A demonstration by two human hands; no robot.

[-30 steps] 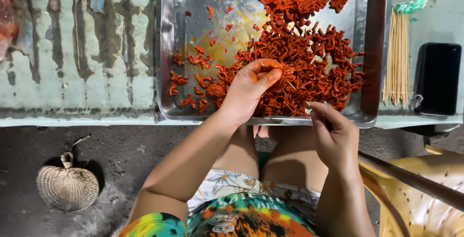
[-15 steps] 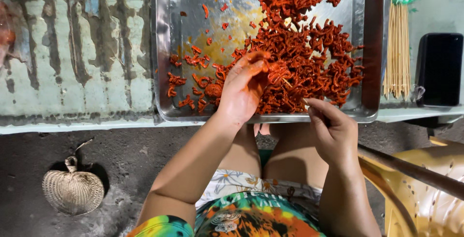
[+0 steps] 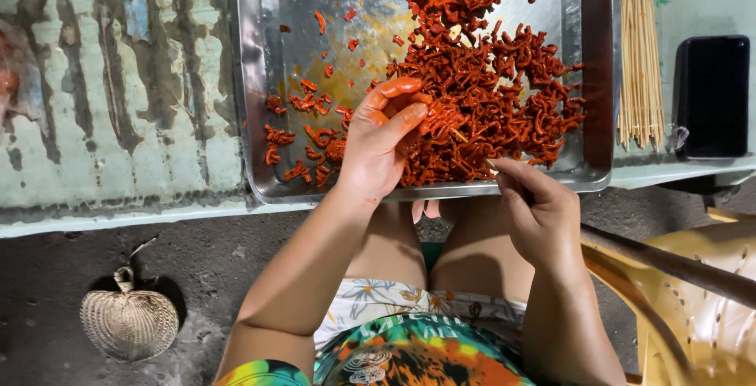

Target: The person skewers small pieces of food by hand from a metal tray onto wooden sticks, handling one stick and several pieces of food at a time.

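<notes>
A steel tray (image 3: 260, 102) on a worn table holds a heap of red marinated meat strips (image 3: 488, 79). My left hand (image 3: 382, 138) reaches into the near edge of the heap, its sauce-stained fingers pinched on one meat strip (image 3: 435, 114). Just in front of the tray's near rim, my right hand (image 3: 535, 209) grips a thin wooden skewer (image 3: 472, 150), whose tip points up into the strip held by the left hand. Scattered strips (image 3: 303, 138) lie on the tray's left part.
A bundle of wooden skewers (image 3: 639, 71) lies right of the tray, with a black phone (image 3: 713, 94) beside it. A woven hand fan (image 3: 130, 321) rests on the ground at lower left. A yellow plastic chair (image 3: 701, 315) stands at lower right.
My left hand has picked a strip out of the heap and drawn it back towards the right hand's skewer. The right hand has stayed by the tray's rim.
</notes>
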